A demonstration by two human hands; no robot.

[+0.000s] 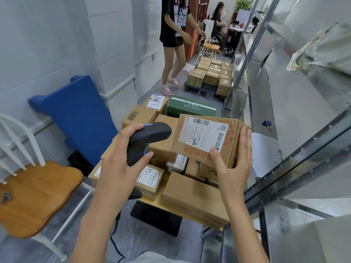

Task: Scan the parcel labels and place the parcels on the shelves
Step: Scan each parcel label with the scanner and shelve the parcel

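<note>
My left hand point(121, 164) grips a black barcode scanner point(148, 139) by its handle, its head aimed right at a cardboard parcel point(207, 139). My right hand point(235, 164) holds that parcel tilted up, thumb on its white shipping label point(203, 133), fingers round the right side. The parcel is lifted above a pile of several more cardboard parcels point(191, 196) stacked in front of me. Metal shelves point(284, 103) run along the right side.
A wooden chair point(36, 194) stands at the left, a blue plastic panel point(76, 118) leaning on the wall behind it. A green box point(190, 108) lies beyond the pile. Farther off, a person point(174, 44) stands by a pallet of boxes point(210, 76). A bag point(326, 52) rests on an upper shelf.
</note>
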